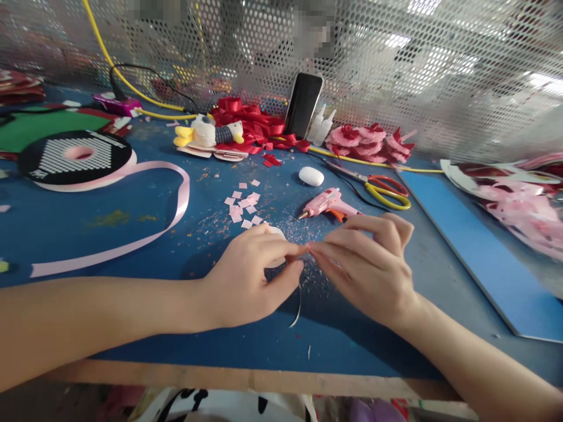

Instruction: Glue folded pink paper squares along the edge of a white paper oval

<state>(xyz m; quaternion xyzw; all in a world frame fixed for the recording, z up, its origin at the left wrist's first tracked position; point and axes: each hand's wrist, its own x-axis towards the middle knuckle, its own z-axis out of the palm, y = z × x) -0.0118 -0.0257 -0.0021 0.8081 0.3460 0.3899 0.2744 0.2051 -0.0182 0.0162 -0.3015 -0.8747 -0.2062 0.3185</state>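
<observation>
My left hand (255,272) and my right hand (367,264) meet at the fingertips over the middle of the blue table. The right thumb and index finger are pinched together; whatever is between them is too small to make out. My left index fingertip touches that pinch, the thumb curled just below it, and I cannot tell what it holds. A white rounded thing (277,232) shows partly behind the left hand. Beyond the hands lie several small pink ribbon squares (246,205) and a pink glue gun (328,202), its nozzle pointing left.
Scissors (373,184) and a white oval piece (311,176) lie behind the glue gun. A ribbon spool (77,155) trails pink ribbon (182,199) at left. Red ribbon (246,120), a plush toy (209,133) and an upright phone (303,105) stand at the back; a blue board (479,246) is at right.
</observation>
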